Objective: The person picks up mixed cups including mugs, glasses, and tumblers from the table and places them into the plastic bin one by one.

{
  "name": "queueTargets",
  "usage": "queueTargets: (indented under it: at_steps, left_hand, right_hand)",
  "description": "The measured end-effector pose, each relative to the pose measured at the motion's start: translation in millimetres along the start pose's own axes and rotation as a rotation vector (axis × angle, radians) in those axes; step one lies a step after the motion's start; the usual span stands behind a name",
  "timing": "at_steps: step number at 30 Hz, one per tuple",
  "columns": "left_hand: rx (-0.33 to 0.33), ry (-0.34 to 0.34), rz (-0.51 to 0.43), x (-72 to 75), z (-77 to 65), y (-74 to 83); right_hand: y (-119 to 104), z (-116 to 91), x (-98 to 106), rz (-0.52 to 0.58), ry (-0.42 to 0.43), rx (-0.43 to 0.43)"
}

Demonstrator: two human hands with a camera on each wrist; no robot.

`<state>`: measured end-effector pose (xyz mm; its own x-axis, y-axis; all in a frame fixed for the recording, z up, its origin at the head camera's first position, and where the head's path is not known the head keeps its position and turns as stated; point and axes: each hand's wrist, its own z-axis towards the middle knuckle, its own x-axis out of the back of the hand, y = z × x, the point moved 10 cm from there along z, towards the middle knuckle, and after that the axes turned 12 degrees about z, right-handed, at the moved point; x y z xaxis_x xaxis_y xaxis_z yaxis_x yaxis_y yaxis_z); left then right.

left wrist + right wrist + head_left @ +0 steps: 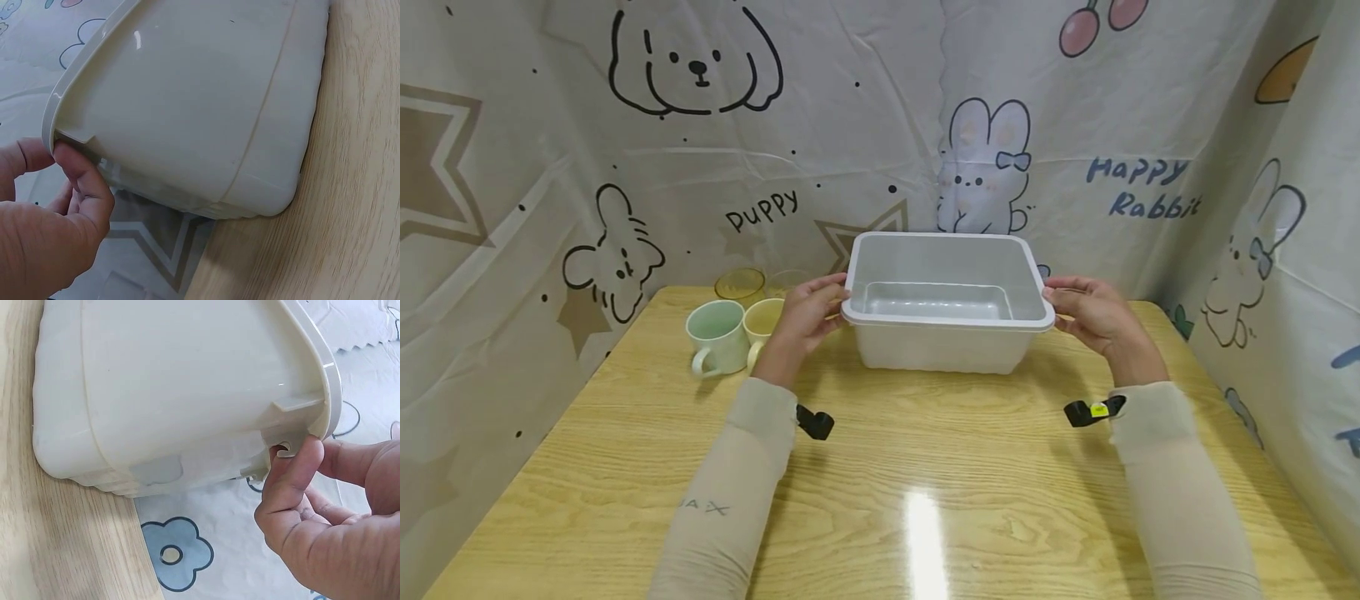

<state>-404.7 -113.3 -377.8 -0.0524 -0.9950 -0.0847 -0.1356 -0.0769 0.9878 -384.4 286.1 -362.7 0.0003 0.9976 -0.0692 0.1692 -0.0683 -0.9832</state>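
A white rectangular plastic bin point(947, 348) stands near the back of the wooden table, its inside facing up with nothing in it. My left hand point(805, 318) pinches the rim at the bin's left end; in the left wrist view the thumb lies on the outer edge of the rim point(51, 119) and curled fingers sit beneath it. On the opposite end, my right hand point(1093, 315) grips the rim the same way. The right wrist view shows its fingertips point(307, 450) under the lip, beside a small hook-shaped tab point(284, 452).
Left of the bin stand a green mug point(718, 337) and a yellow mug point(763, 315), the latter partly behind my left hand. Behind them are an amber glass point(740, 283) and a clear glass point(786, 281). A printed curtain point(865, 125) hangs along the table's back edge.
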Motion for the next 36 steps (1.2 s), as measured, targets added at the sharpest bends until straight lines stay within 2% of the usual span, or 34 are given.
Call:
queueTargets:
  at_steps: [5, 11, 19, 29, 36]
  left_hand:
    - [0.007, 0.019, 0.009, 7.3, -2.7, 0.7]
    - [-0.002, 0.01, 0.027, 14.2, -3.2, 1.0]
    - [-0.011, 0.013, 0.047, 23.1, -4.3, 3.2]
    - [-0.005, 0.015, 0.074, 28.0, -8.9, 5.8]
    - [-0.011, -0.004, 0.092, 26.2, -7.8, 6.8]
  right_hand:
    - [-1.8, 2.0, -7.7, 0.009, -0.016, 0.004]
    - [-2.2, 2.4, -16.8, 0.079, -0.042, 0.008]
    - [-2.2, 3.4, -26.6, 0.001, -0.055, -0.004]
    - [-1.3, 5.7, -31.5, -0.01, -0.067, -0.04]
    - [-3.6, 4.7, -26.9, -0.009, -0.058, -0.051]
